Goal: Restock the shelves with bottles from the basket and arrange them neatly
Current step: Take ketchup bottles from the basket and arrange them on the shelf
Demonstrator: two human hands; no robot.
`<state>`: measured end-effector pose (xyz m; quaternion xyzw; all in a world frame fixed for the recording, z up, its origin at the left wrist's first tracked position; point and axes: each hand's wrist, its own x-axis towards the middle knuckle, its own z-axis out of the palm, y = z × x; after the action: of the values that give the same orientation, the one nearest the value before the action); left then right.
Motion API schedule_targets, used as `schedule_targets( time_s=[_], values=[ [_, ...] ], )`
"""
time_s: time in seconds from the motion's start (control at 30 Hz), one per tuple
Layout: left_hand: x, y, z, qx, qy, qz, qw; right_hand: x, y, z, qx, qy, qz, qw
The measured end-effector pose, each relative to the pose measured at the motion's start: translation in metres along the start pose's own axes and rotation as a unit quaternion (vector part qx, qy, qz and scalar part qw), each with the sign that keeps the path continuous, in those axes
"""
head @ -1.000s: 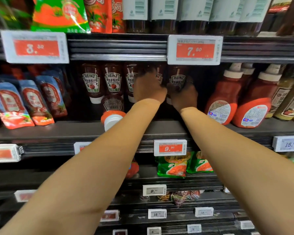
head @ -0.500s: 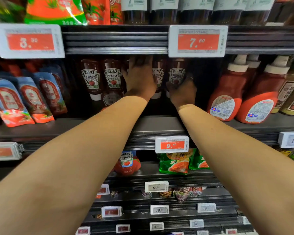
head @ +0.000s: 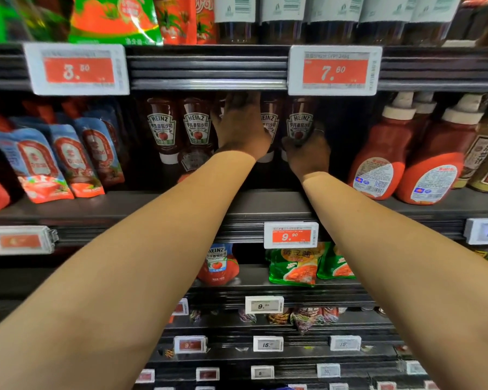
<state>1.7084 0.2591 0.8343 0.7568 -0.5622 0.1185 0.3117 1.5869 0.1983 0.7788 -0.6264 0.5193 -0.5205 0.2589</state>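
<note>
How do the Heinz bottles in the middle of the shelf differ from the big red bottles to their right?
The Heinz bottles are slim and dark, while the big red bottles are wide and bright red. The Heinz bottles stand on their white caps, while the big red bottles carry their pale caps on top. The Heinz labels sit high on the body, while the red bottles' white labels sit low. Both kinds stand on the same shelf.

The dark shelf (head: 265, 204) carries upside-down Heinz bottles (head: 161, 130), blue pouches (head: 37, 161) and red squeeze bottles (head: 378, 161).
</note>
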Motion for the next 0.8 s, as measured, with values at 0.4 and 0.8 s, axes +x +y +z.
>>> schedule_targets(
  time_s=[0.4, 0.8],
  values=[
    [-0.031, -0.053, -0.055, -0.044, -0.1, 0.028, 0.994, -0.036, -0.019, -0.019, -0.177, -0.06, -0.017, 0.982],
    [-0.052, -0.143, -0.065, -0.051, -0.14, -0.165, 0.975, -0.105, -0.083, 0.029, -0.129, -0.305, 0.027, 0.943]
  ],
)
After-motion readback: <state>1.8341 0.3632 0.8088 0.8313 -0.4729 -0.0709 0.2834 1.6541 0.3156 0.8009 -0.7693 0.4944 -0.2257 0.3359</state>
